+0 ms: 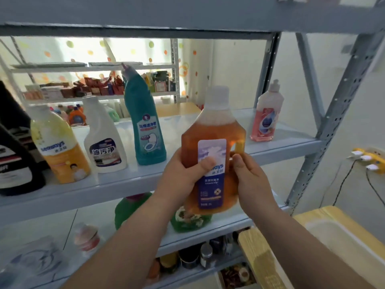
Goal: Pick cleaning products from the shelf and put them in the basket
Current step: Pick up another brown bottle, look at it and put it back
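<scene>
Head view: left hand (180, 176) and right hand (252, 181) around upright amber bottle (210, 130)

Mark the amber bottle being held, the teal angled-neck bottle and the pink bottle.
amber bottle (208, 128), head view, upper body.
teal angled-neck bottle (146, 132), head view, label.
pink bottle (267, 122), head view, label.

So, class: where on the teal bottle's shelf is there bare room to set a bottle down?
Free: the shelf between the teal bottle and the pink bottle. Crowded: the left end, where black bottle, yellow bottle and white bottle stand close together.
</scene>
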Motion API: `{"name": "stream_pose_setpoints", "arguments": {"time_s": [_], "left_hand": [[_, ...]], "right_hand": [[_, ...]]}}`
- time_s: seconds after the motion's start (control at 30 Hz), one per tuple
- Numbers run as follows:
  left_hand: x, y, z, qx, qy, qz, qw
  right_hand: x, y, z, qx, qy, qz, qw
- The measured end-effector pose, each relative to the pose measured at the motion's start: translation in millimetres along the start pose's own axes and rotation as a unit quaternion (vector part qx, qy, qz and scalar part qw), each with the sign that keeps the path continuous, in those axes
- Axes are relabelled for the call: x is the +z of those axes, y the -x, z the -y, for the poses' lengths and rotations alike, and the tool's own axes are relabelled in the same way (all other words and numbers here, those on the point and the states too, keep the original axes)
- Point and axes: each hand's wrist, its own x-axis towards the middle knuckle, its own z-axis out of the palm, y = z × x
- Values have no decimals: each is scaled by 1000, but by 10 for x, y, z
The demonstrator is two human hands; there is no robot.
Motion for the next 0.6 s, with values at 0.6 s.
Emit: {"name": "stream_pose_setpoints", "arguments": {"time_s": [0.6], "left_hand": [[-135, -1047, 563, 176, -640, -58, 746]], "right_hand": [[162, -1863, 44, -53, 44, -52, 996]]}}
